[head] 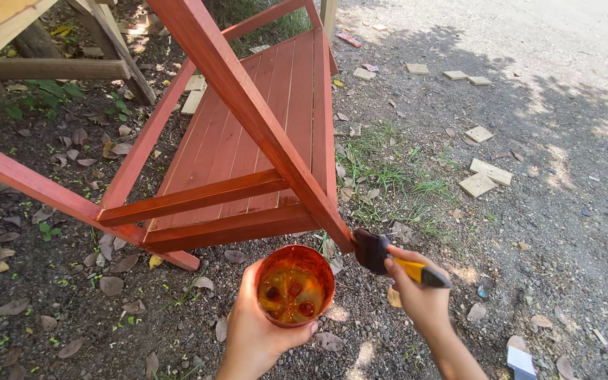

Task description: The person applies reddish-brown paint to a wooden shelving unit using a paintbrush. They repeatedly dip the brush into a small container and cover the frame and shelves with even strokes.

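Gravel ground [529,211], brush [373,250] at frame leg's end [336,229]

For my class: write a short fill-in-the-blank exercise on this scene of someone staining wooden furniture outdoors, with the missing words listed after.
1. The left hand holds a round ____ of stain.
2. The right hand grips a paintbrush with a ____ handle.
3. The brush bristles touch the end of a ____-stained wooden leg.

Missing words: cup; yellow; red

Outdoor yard, dirt ground [72,309], dry leaves [112,285], wood offcuts [478,184]
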{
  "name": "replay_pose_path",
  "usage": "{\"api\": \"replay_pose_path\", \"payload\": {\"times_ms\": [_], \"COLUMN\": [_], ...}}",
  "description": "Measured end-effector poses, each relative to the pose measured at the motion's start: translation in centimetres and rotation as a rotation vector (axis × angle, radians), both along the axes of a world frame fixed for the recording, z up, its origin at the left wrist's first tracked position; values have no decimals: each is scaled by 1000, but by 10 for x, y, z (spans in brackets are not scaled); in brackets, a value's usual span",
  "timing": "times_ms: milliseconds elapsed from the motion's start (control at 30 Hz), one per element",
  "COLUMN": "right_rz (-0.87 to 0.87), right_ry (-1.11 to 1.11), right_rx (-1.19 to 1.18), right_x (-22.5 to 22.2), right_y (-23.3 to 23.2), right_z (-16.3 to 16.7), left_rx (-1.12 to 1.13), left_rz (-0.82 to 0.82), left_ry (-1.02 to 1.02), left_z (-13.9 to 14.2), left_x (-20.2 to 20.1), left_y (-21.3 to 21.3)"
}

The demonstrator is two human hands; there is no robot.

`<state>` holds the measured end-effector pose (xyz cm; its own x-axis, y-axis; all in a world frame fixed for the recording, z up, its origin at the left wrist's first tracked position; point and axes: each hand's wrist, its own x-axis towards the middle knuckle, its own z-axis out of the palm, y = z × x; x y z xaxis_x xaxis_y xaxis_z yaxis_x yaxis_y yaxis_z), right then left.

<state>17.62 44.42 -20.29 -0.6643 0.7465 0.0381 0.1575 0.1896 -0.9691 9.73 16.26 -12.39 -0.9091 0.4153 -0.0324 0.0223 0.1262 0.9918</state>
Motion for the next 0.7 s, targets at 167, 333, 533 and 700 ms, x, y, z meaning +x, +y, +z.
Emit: {"api": "replay_pose_path", "payload": {"times_ms": [167, 333, 533, 700], "right_rz": [89, 84, 162, 197], "right_ry": [219, -25, 27, 34], "right_rx": [189, 302, 304, 326], "right_x": [-6, 4, -7, -5], "right_y": [-20, -32, -19, -16], "right_z": [0, 8, 19, 30], "left_rx": [17, 182, 206, 181], "left_rz": [16, -39, -46, -56], "left_ry": [42, 74, 90, 54], "left_z": [-3, -9, -10, -5], "left_x": [-1, 0, 7, 12], "left_y": [3, 9, 17, 14]}}
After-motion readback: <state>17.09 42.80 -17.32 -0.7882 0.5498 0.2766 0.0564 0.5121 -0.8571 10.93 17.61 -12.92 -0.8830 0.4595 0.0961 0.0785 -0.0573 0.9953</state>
